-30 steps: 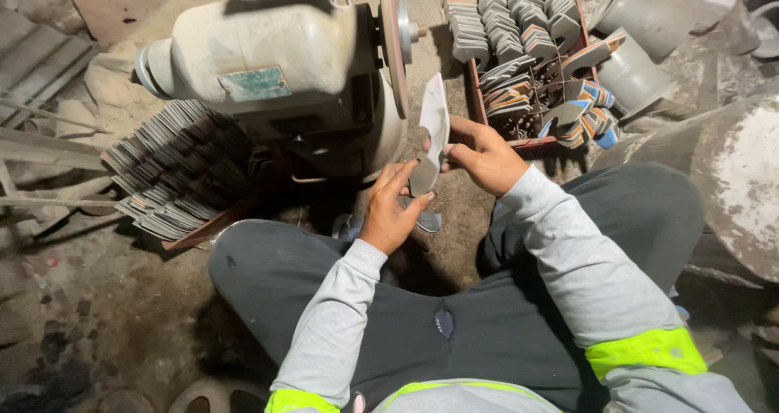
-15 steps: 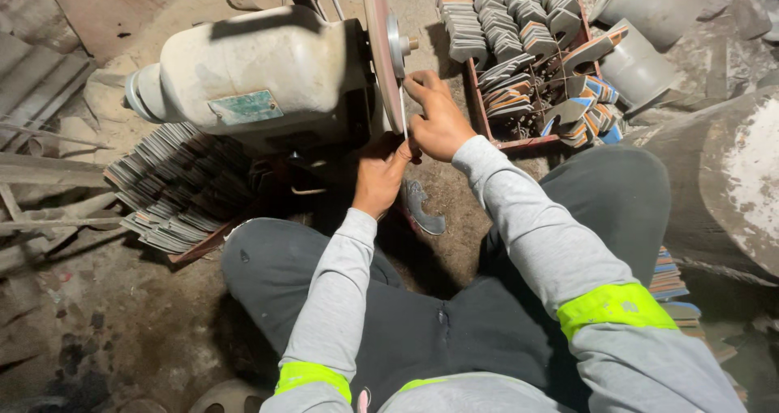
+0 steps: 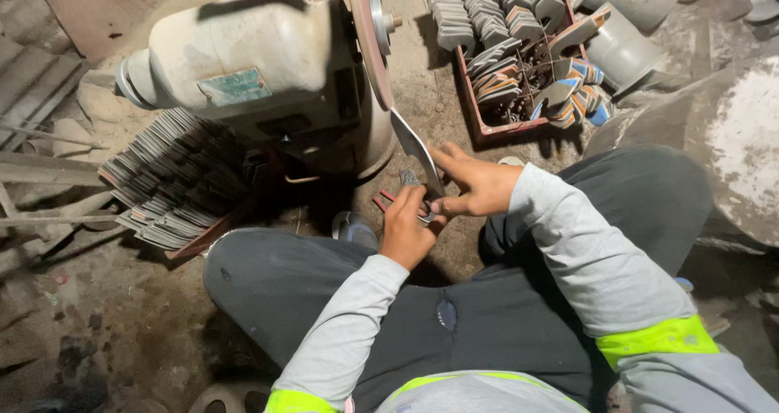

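Note:
I sit on the ground facing a bench grinder [image 3: 243, 80] with a thin reddish grinding wheel [image 3: 369, 40]. Both my hands hold one flat metal blade [image 3: 414, 147]. Its tip points up toward the lower rim of the wheel; whether it touches I cannot tell. My right hand [image 3: 475, 184] grips the blade from the right side. My left hand [image 3: 404, 228] grips its lower end from below, fingers closed.
A stack of flat metal blanks [image 3: 174, 182] lies left of the grinder. A red crate [image 3: 519, 56] of blades stands at the upper right, with grey cylinders [image 3: 625, 48] beside it. My dark-trousered knees spread left and right.
The blade was held away from the wheel, then raised against it, and now sits lower with its tip under the wheel. The view has shifted right.

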Tool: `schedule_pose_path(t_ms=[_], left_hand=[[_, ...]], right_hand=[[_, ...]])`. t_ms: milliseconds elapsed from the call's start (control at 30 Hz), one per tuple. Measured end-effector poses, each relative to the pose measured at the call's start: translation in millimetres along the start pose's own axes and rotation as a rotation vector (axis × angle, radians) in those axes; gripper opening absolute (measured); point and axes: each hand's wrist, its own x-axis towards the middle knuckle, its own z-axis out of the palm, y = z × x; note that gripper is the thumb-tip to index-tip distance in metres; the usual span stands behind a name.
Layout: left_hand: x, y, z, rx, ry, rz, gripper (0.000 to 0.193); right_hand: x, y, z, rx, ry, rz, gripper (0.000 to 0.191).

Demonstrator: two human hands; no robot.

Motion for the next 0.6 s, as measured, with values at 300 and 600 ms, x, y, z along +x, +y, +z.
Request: schedule_pose_path(t_ms=[300,600], left_hand=[[33.9,22.4,-45.1,0.384,0.089,0.211,0.074],[52.7,-37.3,-27.9,-0.278,-0.112,-0.289,0.074]], right_hand=[[3.5,3.4,-45.9,-0.108,0.261,-0.077,0.046],[33.5,-11.7,-51.0,0.474,0.405,-0.028,0.045]])
